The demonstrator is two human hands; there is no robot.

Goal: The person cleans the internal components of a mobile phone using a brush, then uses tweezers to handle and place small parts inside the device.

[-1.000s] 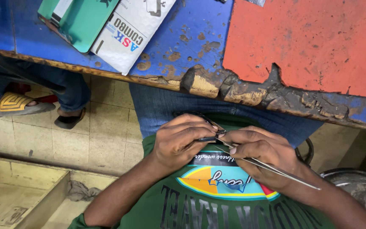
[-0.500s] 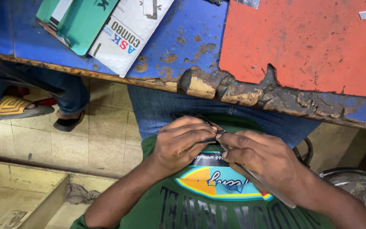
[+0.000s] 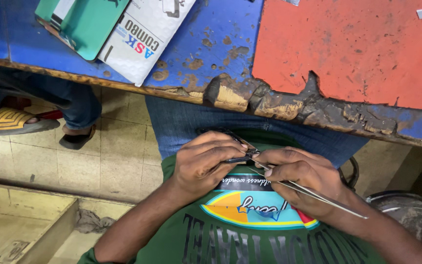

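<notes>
Small dark flat part (image 3: pixel 234 146) sits pinched in my left hand (image 3: pixel 206 164), fingers curled shut around it over my lap. My right hand (image 3: pixel 305 181) grips thin metal tweezers (image 3: pixel 313 193), tips touching it. Above lie the chipped blue table edge (image 3: pixel 230 95), red mat (image 3: pixel 348 49), white box (image 3: pixel 145 36).

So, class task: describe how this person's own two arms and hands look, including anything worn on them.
Both the left hand and the right hand are bare: no gloves, rings or watch show. The forearms are uncovered too, with no sleeves reaching them. A green printed T-shirt covers the torso below them.
</notes>
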